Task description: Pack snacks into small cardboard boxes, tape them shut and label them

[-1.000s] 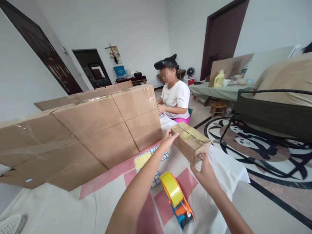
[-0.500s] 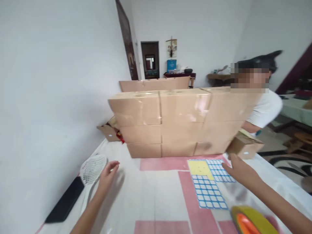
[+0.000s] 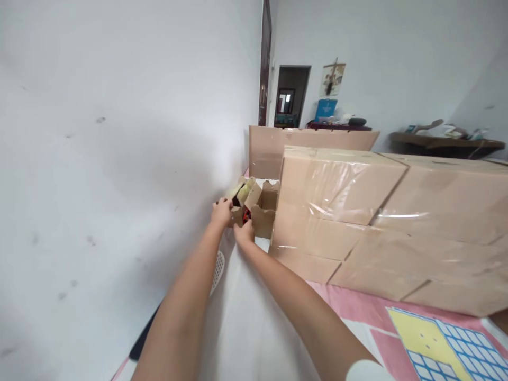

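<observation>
White wall (image 3: 99, 159) rises at far left in our view, along the left edge of the cloth-covered bench (image 3: 252, 328). Near that edge we see a flat black object (image 3: 143, 336), partly hidden by the left arm, and, farther up, a white perforated paddle (image 3: 218, 271). Toward the bench's far left corner, the person's left hand (image 3: 221, 212) rests at the left side of a small cardboard box (image 3: 253, 197) with raised flaps, its fingers bent over the rim; how firmly they grip, we cannot tell. Just right, the right hand (image 3: 245, 233) reaches to the near side, fingers curled beside a red item (image 3: 246, 215); whether they have hold of it, we cannot make out. Next comes open cardboard with a notched rim (image 3: 263, 222), just beside a wall of taped cardboard boxes (image 3: 341, 206) that runs on rightward, a cardboard panel (image 3: 309, 142) upright behind. Near the bench's right side, we see a yellow-and-blue printed sheet (image 3: 440, 341) lying flat before the boxes.
</observation>
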### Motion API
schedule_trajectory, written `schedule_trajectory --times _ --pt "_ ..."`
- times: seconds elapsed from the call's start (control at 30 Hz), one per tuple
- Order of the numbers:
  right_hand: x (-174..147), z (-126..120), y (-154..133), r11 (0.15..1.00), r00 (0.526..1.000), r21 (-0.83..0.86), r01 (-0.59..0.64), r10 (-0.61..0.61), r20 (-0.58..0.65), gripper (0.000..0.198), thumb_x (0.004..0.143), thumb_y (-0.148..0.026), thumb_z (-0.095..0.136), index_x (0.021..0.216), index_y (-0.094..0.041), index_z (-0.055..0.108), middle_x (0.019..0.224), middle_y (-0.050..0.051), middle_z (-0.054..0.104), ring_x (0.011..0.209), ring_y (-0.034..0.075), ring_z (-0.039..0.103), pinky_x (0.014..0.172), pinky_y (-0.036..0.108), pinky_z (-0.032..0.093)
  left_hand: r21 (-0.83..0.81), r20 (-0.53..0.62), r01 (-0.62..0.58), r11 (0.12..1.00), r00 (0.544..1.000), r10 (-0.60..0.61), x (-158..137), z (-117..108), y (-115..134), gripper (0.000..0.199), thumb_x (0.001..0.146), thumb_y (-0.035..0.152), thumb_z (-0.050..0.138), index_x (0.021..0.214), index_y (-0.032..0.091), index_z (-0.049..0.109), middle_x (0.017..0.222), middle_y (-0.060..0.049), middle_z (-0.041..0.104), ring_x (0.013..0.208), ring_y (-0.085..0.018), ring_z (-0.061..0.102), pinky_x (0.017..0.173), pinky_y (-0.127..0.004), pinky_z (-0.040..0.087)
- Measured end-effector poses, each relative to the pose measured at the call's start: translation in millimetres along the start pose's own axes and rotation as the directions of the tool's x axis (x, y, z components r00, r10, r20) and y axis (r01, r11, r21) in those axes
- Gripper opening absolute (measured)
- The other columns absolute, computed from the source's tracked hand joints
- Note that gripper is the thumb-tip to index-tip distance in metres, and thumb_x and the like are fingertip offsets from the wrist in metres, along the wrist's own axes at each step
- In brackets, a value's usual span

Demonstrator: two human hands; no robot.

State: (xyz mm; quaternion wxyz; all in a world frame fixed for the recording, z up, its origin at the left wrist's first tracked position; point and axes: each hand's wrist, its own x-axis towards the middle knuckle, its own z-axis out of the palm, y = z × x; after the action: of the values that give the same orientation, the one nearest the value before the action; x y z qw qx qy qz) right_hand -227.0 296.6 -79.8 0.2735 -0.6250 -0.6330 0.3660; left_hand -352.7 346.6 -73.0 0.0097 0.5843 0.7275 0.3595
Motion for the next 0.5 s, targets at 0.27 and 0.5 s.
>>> schedule_trajectory --times 0.27,0.5 --pt "14.5 7.3 -5.9 0.987 0.989 0.155 -0.043 0.064 -0.134 0.026 0.102 -0.022 0.051 0.123 -0.015 0.064 0.131 0.013 0.060 0.115 0.023 0.063 0.102 0.042 0.051 0.060 -0.066 -0.148 0.987 0.986 0.151 -53.6 -19.6 9.3 0.018 0.088 0.006 0.055 0.089 0.019 0.068 0.130 -0.009 0.064 0.128 -0.028 0.050 0.111 -0.049 0.044" --pt "-175.8 -47.0 71.6 0.904 0.985 0.392 0.172 -0.149 -0.088 0.035 0.102 -0.040 0.038 0.112 -0.022 0.066 0.121 0.010 0.065 0.111 0.024 0.065 0.097 0.035 0.054 0.003 -0.313 -0.356 0.934 0.887 0.339 -219.6 -132.7 34.1 0.033 0.073 0.006 0.057 0.096 0.026 0.068 0.151 -0.005 0.049 0.148 -0.038 0.032 0.118 -0.062 0.035"
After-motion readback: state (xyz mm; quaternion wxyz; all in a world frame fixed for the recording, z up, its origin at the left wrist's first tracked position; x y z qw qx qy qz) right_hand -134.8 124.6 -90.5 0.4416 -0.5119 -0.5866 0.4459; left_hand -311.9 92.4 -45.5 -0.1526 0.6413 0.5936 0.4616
